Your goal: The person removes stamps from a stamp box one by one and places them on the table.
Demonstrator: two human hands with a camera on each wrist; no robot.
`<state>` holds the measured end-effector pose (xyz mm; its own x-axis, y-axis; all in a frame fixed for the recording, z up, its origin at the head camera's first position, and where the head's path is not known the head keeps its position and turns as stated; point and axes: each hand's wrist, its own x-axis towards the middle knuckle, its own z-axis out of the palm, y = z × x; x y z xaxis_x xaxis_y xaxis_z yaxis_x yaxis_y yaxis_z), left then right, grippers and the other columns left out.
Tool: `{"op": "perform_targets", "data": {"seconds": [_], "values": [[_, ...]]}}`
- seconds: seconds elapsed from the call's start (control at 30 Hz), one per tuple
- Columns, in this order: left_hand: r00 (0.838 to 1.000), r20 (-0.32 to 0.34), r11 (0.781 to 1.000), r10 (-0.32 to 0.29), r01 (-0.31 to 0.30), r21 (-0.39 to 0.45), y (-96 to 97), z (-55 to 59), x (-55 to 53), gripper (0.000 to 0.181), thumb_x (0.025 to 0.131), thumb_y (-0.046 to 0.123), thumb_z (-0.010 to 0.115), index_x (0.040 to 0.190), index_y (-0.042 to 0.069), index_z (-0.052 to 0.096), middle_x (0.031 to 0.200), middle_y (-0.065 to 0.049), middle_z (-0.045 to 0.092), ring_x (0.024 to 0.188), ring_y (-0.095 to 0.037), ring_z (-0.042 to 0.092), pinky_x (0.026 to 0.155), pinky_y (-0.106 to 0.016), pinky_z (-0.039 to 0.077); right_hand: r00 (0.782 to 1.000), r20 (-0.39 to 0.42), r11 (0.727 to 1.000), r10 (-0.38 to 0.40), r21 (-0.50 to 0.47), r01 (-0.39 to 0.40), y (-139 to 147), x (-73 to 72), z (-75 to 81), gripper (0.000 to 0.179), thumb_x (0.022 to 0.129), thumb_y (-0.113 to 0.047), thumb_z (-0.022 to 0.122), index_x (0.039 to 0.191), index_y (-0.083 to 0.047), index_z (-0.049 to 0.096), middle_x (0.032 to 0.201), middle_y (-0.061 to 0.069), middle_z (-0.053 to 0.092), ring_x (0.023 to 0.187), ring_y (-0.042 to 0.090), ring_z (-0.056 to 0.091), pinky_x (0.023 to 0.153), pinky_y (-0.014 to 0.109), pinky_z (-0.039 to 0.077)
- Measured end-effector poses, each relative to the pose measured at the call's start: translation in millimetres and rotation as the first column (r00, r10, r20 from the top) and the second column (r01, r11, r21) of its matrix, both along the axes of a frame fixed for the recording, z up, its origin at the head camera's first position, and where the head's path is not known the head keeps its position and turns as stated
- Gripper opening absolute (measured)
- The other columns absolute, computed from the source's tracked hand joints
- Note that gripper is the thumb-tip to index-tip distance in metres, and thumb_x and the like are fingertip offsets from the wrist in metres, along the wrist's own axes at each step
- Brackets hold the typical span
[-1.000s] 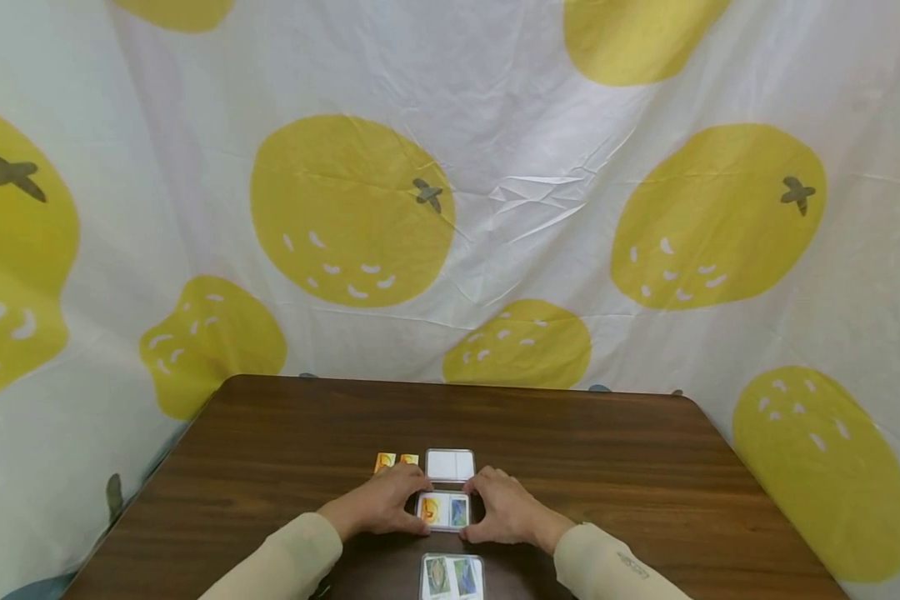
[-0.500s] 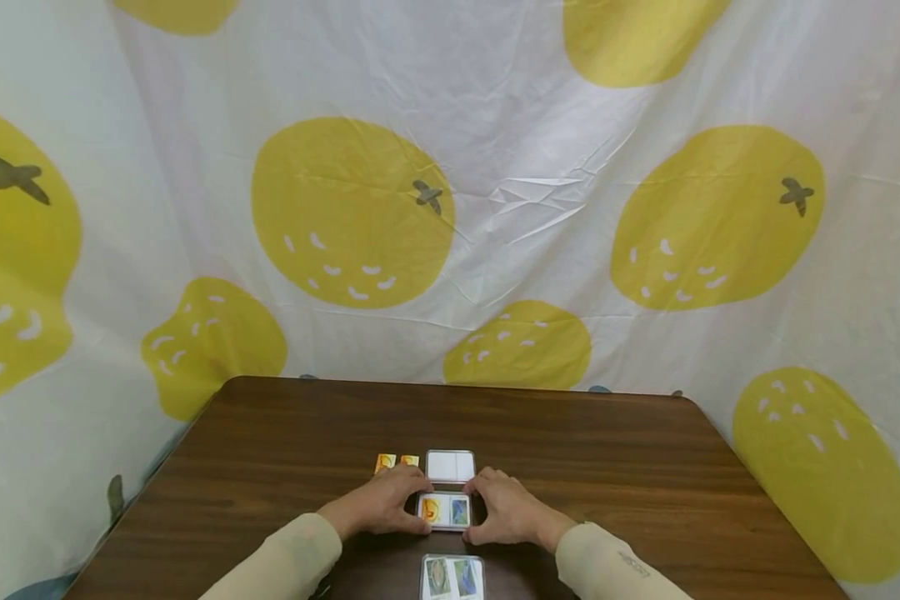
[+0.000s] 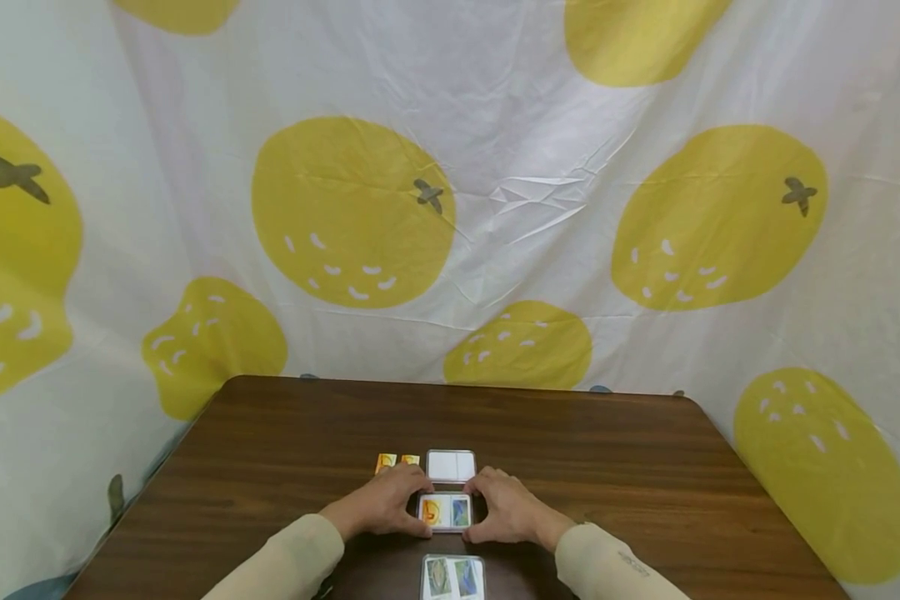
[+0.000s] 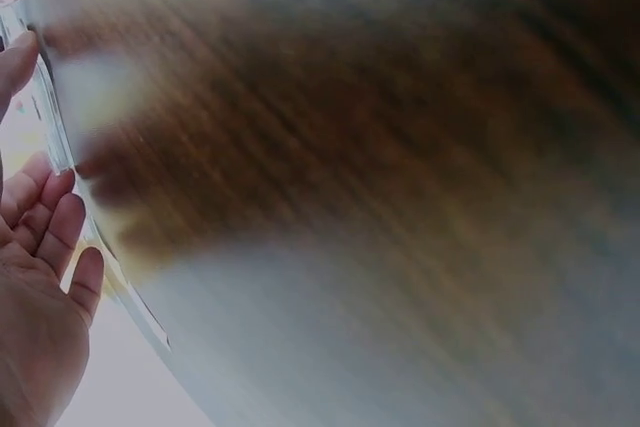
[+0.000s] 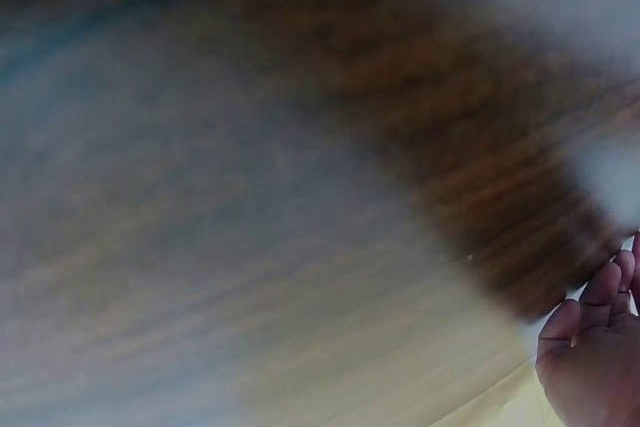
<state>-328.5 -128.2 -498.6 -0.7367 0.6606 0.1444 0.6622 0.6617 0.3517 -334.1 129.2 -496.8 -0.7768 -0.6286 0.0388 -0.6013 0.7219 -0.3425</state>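
Note:
Between my two hands lies a small clear-rimmed plastic case (image 3: 446, 527), with an orange picture card (image 3: 431, 512) on its left side and a blue-green one (image 3: 460, 511) on its right. My left hand (image 3: 384, 502) grips the case's left edge, thumb at the near corner and fingers at the far one. On the opposite edge, my right hand (image 3: 512, 510) grips it the same way. In the left wrist view the left hand (image 4: 42, 317) has its fingertips along the clear edge; the right wrist view catches only part of the right hand (image 5: 595, 367).
Just beyond stands a similar case (image 3: 451, 467) with a plain white inside. Nearer me lies another case (image 3: 453, 577) holding two picture cards. Two orange cards (image 3: 386, 462) lie at the back left, partly behind my left hand. All rest on a brown wooden table (image 3: 607, 467) before a lemon-print cloth (image 3: 510, 225).

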Motion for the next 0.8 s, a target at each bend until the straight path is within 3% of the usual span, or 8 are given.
{"op": "perform_targets", "data": {"seconds": [0.6, 0.8], "values": [[0.997, 0.071, 0.999, -0.014, 0.017, -0.033, 1.3, 6.6, -2.3, 0.048, 0.083, 0.041, 0.078, 0.118, 0.010, 0.067, 0.116, -0.003, 0.060, 0.111, -0.019, 0.054, 0.098, -0.039, 0.042, 1.000, 0.018, 1.000, -0.017, -0.001, 0.017, -2.0, 0.3, -0.3, 0.058, 0.074, -0.049, 0.078, 0.116, -0.011, 0.064, 0.107, -0.005, 0.056, 0.101, 0.017, 0.054, 0.092, 0.045, 0.045], [0.999, 0.037, 1.000, -0.010, 0.011, -0.028, 1.1, 6.9, -0.5, 0.048, 0.080, 0.044, 0.079, 0.114, 0.011, 0.068, 0.112, -0.001, 0.061, 0.106, -0.017, 0.055, 0.095, -0.039, 0.043, 1.000, 0.002, 1.000, -0.008, 0.002, 0.008, -2.0, 2.0, 1.8, 0.058, 0.073, -0.049, 0.079, 0.114, -0.012, 0.065, 0.105, -0.005, 0.056, 0.098, 0.017, 0.055, 0.091, 0.044, 0.045]]}}
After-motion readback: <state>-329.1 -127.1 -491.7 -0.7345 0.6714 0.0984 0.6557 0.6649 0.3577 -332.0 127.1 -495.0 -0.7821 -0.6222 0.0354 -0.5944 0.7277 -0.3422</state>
